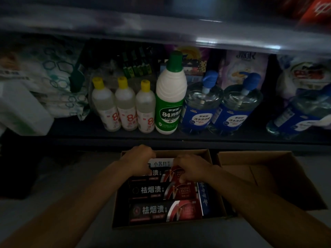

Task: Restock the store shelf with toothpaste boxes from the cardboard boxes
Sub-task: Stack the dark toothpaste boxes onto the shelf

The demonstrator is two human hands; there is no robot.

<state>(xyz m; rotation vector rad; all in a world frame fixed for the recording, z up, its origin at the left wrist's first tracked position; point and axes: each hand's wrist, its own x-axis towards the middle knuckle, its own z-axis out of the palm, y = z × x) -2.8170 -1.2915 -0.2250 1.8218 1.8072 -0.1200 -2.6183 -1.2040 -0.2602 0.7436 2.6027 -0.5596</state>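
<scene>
Dim store aisle, seen from above by a person crouched at a low shelf (125,138); the shelf holds three small yellow-capped bottles (125,106), a tall green-capped bottle (170,97) and blue pump bottles (202,106), with soft packs at either end. On the floor in front sit two cardboard boxes; the open box (213,176) on the left is filled with dark red toothpaste boxes (161,190) lying flat in a stack; the second box (268,176) beside it on the right shows only its bare cardboard inside. Both arms reach into the open box; the left hand (138,159) has its fingers curled over the far end of the top toothpaste boxes; the right hand (191,167) curls down over the same row, though how firmly either one grips cannot be told. The step looks like lifting out a few cartons together; it would go best by squeezing them from both ends, keeping them level so none slips, then raising them straight up past the cardboard rim.
</scene>
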